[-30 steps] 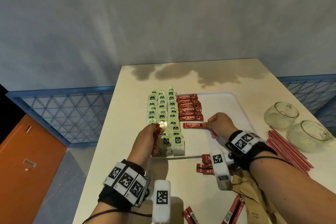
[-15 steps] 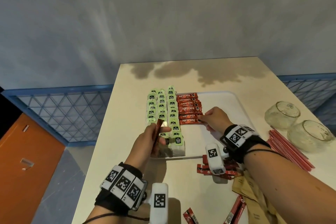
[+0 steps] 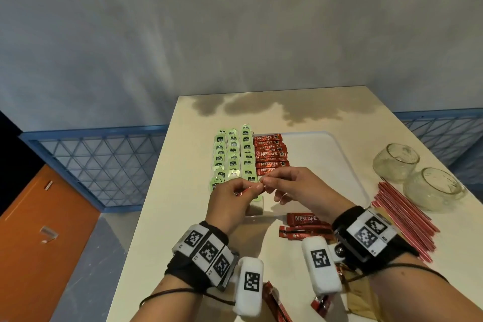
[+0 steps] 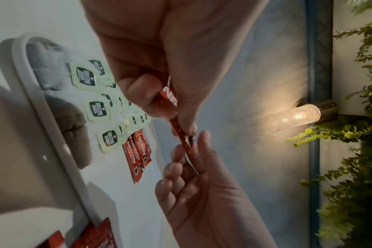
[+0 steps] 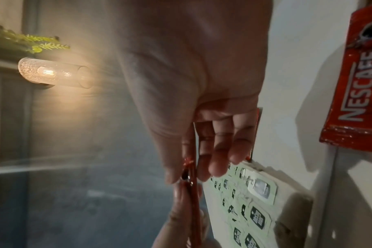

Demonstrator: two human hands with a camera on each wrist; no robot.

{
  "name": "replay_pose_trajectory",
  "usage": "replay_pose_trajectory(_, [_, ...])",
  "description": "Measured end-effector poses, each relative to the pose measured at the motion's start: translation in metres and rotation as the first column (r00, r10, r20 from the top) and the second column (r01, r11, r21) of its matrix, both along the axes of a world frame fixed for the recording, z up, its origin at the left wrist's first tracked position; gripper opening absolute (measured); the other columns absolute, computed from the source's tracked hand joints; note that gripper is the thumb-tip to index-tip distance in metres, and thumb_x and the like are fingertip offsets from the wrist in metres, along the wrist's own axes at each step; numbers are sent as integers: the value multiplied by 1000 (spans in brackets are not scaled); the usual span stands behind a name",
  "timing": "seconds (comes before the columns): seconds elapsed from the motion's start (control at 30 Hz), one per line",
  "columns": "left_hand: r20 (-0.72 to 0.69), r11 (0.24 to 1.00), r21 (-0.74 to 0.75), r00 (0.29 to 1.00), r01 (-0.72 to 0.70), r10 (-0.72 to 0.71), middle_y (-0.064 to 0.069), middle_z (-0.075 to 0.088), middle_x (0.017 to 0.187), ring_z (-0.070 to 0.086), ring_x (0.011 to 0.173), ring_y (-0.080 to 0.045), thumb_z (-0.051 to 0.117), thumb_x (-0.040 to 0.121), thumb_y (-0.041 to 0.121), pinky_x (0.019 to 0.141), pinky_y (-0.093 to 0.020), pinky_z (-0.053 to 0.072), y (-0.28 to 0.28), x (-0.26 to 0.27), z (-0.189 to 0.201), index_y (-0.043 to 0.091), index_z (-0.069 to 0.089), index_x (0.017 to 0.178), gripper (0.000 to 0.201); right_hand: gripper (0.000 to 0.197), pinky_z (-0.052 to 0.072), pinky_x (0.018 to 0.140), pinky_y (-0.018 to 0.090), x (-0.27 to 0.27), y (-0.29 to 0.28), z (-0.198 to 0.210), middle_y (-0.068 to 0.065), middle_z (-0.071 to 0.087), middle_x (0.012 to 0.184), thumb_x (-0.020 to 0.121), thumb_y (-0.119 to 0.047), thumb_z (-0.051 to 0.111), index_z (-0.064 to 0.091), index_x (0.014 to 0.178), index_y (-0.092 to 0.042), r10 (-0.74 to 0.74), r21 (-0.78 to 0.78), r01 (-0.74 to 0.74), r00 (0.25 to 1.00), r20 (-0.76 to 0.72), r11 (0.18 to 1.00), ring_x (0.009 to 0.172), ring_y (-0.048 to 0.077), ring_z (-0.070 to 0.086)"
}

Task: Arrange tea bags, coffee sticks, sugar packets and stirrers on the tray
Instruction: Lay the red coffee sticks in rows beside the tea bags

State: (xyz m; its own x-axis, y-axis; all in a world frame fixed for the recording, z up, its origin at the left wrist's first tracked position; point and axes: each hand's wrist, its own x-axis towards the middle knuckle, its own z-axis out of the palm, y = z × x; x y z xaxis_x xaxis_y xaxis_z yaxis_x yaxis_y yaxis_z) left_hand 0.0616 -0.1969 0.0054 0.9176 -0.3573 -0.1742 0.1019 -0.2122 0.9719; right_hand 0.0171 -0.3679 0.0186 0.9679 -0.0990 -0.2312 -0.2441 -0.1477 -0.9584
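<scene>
A white tray (image 3: pixel 326 154) lies mid-table. Green tea bags (image 3: pixel 232 157) fill its left side in rows, and a column of red coffee sticks (image 3: pixel 270 154) lies beside them. Both hands meet above the tray's near left part. My left hand (image 3: pixel 254 187) grips one red coffee stick (image 4: pixel 170 99) between thumb and fingers. My right hand (image 3: pixel 264 180) pinches that stick's far end (image 5: pixel 193 198) with thumb and forefinger, its other fingers loosely spread. The hands hide the nearest tea bags.
Loose coffee sticks (image 3: pixel 303 219) lie on the table just before the tray, and more (image 3: pixel 274 300) lie near my wrists. Red stirrers (image 3: pixel 402 214) fan out at the right beside two glass bowls (image 3: pixel 396 162). Brown packets (image 3: pixel 363 293) sit under my right forearm.
My right hand left the stick it laid at the near end of the column and came back left to pinch the stick in my left hand. The left hand rose slightly.
</scene>
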Motion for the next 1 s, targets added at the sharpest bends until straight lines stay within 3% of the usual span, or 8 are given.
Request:
replay_pose_trajectory(0.07, [-96,997,-74,995,-16,9,-9,71,81,63,49,-10,75,85,16,44,-19,46,1,-4,4,8,75,92,10,15,53,66,23,-4,1,-3,3,72,84,91,-22,68,74,99,-10,-23,-19,24,999,44,1000,68,11,61])
replay_pose_trajectory(0.17, [-275,971,-220,961,-89,26,-14,75,90,73,73,-22,73,83,3,60,-25,58,10,-5,4,7,72,102,20,12,53,66,23,-8,-5,-7,3,73,81,91,-18,68,73,95,-8,-156,44,154,987,46,987,67,12,60])
replay_pose_trajectory(0.27, [-357,940,-301,933,-163,48,-17,75,94,74,86,-25,68,84,-3,67,-26,61,18,-4,2,2,72,99,17,12,55,66,24,-14,-8,-9,3,73,81,90,-16,68,73,96,-6,-177,102,175,984,13,979,66,12,61])
replay_pose_trajectory(0.5, [-239,969,-226,970,-105,49,-19,75,87,71,73,-24,68,86,-3,68,-29,61,9,-10,3,-1,72,97,12,18,55,64,25,-13,7,-2,12,73,81,83,-21,77,76,92,-5,-22,-2,22,1000,9,1000,62,13,63])
replay_pose_trajectory(0.67, [-260,969,-200,961,-145,90,-15,75,81,72,70,-20,66,88,-2,68,-27,60,12,-2,-2,1,71,96,11,16,56,62,26,-13,-8,-8,13,72,79,84,-14,74,71,93,-2,-147,67,149,989,-30,987,60,14,63])
replay_pose_trajectory(0.8, [-208,982,-167,977,-89,53,-12,76,87,73,74,-18,68,87,1,69,-27,59,11,1,-4,2,73,100,14,14,59,68,28,-15,-26,-11,17,75,91,90,-9,67,70,100,0,-89,87,94,994,-67,992,68,18,68])
replay_pose_trajectory(0.9, [-161,988,-137,986,-66,43,1,75,86,71,74,-10,69,89,8,62,-20,54,7,4,-4,12,76,94,9,10,59,69,31,-10,-45,-18,11,73,86,93,-10,65,73,97,-5,-210,28,212,975,-75,977,72,19,67])
replay_pose_trajectory(1.0, [-131,990,-102,988,-98,84,4,72,89,64,80,-13,68,90,16,67,-26,50,7,12,-10,18,76,90,8,9,56,64,36,-1,-69,-34,12,66,78,93,-12,66,73,91,-6,-365,-149,346,922,-131,927,66,23,59])
